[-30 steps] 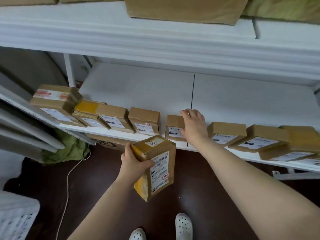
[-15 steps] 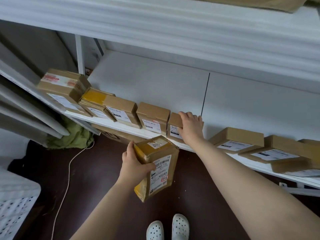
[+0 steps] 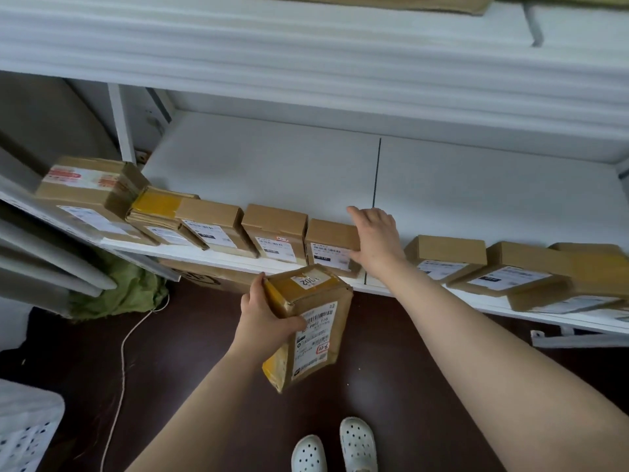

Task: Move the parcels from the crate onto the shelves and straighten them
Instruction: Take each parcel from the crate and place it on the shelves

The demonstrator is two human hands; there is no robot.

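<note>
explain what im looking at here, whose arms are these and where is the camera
There is no machine here. The arms belong to a person wearing a wide-angle camera on the head, which looks forward and down, so you also see their white shoes on the dark floor. In front is a white shelf with a row of cardboard parcels along its front edge, labels facing out. The left hand grips a brown padded parcel below the shelf edge. The right hand rests flat against the right side of one small box in the row, fingers open, apparently nudging it.
</note>
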